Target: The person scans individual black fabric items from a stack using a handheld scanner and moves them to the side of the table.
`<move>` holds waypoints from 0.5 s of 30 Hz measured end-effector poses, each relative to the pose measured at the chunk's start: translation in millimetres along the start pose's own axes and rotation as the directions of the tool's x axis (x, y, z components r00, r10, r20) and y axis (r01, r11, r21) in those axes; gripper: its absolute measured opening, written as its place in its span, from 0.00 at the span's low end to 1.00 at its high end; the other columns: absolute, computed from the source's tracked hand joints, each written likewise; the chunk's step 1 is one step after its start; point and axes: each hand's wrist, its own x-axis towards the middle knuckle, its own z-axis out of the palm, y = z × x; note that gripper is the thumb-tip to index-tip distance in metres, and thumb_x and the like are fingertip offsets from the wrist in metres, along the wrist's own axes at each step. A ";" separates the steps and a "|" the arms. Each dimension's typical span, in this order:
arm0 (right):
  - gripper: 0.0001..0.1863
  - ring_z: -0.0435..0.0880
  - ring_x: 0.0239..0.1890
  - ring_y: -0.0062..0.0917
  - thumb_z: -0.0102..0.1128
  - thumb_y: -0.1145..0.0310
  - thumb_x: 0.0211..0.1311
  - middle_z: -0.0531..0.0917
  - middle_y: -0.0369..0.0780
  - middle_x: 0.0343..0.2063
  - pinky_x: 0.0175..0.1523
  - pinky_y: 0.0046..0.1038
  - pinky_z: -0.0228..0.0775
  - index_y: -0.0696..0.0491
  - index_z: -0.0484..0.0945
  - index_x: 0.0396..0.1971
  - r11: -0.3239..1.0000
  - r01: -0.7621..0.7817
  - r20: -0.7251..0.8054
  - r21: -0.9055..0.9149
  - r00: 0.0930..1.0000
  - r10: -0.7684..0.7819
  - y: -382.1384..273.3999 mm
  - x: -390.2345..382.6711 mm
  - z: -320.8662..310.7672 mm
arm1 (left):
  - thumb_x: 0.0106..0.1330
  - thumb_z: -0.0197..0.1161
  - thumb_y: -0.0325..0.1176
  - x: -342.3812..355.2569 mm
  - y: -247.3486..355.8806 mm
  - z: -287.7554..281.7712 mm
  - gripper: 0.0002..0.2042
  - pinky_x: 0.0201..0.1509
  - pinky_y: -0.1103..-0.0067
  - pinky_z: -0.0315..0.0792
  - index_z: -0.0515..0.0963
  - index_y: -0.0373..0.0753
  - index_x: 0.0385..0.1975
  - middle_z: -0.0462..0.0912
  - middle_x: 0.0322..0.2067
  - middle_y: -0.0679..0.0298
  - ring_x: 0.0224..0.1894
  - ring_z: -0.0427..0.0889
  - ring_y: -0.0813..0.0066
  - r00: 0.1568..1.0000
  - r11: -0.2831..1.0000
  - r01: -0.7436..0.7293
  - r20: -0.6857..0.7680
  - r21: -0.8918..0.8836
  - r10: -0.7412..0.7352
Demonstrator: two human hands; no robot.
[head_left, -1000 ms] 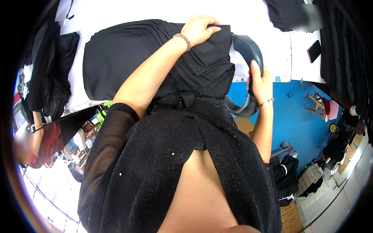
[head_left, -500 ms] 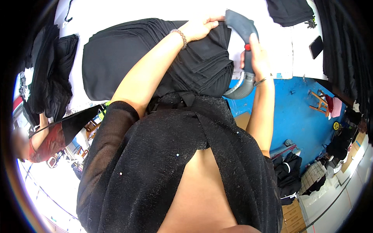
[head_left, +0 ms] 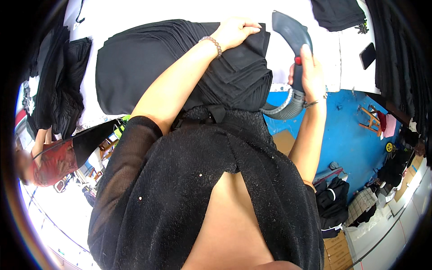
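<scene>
A thick stack of folded black fabric (head_left: pixel 130 67) lies on the white table (head_left: pixel 234 9). My left hand (head_left: pixel 233 32) is at its upper right corner, thumb and forefinger pinched on the fabric's edge, with a beaded bracelet on the wrist. My right hand (head_left: pixel 309 74) grips a dark grey hand-held tool (head_left: pixel 290 29) with a red button and a corrugated hose (head_left: pixel 288 108). The tool's head is raised just right of the stack's corner, apart from my left hand. The hose's far end is hidden behind the stack and my clothing.
More black cloth lies at the top right (head_left: pixel 337 13) and hangs on both sides (head_left: pixel 58 90). A phone (head_left: pixel 366 56) rests at the table's right. Below are a blue floor (head_left: pixel 337 130), wooden stools (head_left: pixel 370 120) and cardboard boxes (head_left: pixel 337 252). Another person (head_left: pixel 54 164) is at the left.
Over the last second the tool rose in my right hand toward my left hand, then shifted right, away from the fabric's corner. My left hand stayed on the fabric, moving slightly.
</scene>
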 end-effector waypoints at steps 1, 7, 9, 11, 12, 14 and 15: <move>0.29 0.76 0.14 0.21 0.54 0.40 0.71 0.76 0.36 0.13 0.23 0.24 0.68 0.57 0.76 0.33 0.999 -0.006 0.002 -0.052 1.000 0.006 1.5 -1.6 5.6 | 0.70 0.65 0.35 1.7 0.0 -1.3 0.10 0.53 0.77 0.75 0.85 0.36 0.43 0.86 0.37 0.62 0.43 0.83 0.73 1.000 1.000 0.002 0.031 0.031 -0.003; 0.32 0.76 0.14 0.21 0.54 0.39 0.70 0.76 0.37 0.13 0.23 0.25 0.69 0.59 0.77 0.32 0.975 -0.082 0.147 -0.204 0.983 0.114 22.0 -19.1 -5.4 | 0.69 0.64 0.33 -6.7 -2.7 1.8 0.10 0.53 0.75 0.76 0.84 0.35 0.43 0.86 0.36 0.58 0.42 0.84 0.67 0.999 0.999 -0.030 -0.016 0.044 0.031; 0.32 0.77 0.14 0.21 0.54 0.39 0.70 0.77 0.38 0.13 0.24 0.26 0.69 0.60 0.77 0.33 0.983 -0.061 0.142 -0.176 0.986 0.087 18.7 -13.2 2.8 | 0.68 0.65 0.33 -3.3 -2.5 2.3 0.10 0.53 0.74 0.76 0.84 0.35 0.42 0.86 0.36 0.57 0.42 0.84 0.64 0.999 0.986 -0.014 -0.035 0.166 0.020; 0.32 0.77 0.14 0.22 0.53 0.39 0.70 0.77 0.39 0.12 0.25 0.26 0.70 0.60 0.77 0.32 0.971 -0.019 0.002 -0.240 1.000 0.020 8.0 2.9 22.9 | 0.68 0.65 0.33 -0.5 4.1 4.5 0.10 0.53 0.74 0.76 0.84 0.35 0.42 0.86 0.37 0.56 0.42 0.85 0.64 0.995 0.958 -0.046 -0.068 0.282 0.068; 0.33 0.79 0.16 0.25 0.55 0.39 0.69 0.79 0.42 0.14 0.27 0.30 0.73 0.61 0.78 0.33 0.976 0.006 0.020 -0.216 1.000 -0.002 8.6 15.7 26.7 | 0.67 0.65 0.33 -1.8 6.7 -0.9 0.10 0.52 0.73 0.76 0.84 0.34 0.42 0.86 0.38 0.56 0.42 0.85 0.64 0.988 0.912 -0.055 -0.108 0.406 0.108; 0.34 0.81 0.18 0.27 0.56 0.38 0.67 0.80 0.44 0.16 0.29 0.31 0.74 0.62 0.79 0.34 0.944 0.036 0.009 -0.329 0.999 -0.035 16.2 8.1 18.1 | 0.68 0.64 0.34 -12.7 9.3 -17.7 0.10 0.53 0.73 0.76 0.84 0.34 0.42 0.86 0.38 0.57 0.43 0.85 0.66 0.980 0.923 -0.124 -0.099 0.365 0.171; 0.35 0.83 0.20 0.29 0.57 0.38 0.66 0.81 0.46 0.18 0.32 0.33 0.75 0.64 0.80 0.35 0.896 0.062 0.004 -0.440 0.998 -0.067 16.6 -0.9 17.2 | 0.69 0.64 0.34 -21.2 12.7 -30.2 0.10 0.53 0.73 0.76 0.84 0.34 0.42 0.86 0.37 0.57 0.45 0.84 0.67 0.969 0.928 -0.189 -0.094 0.320 0.230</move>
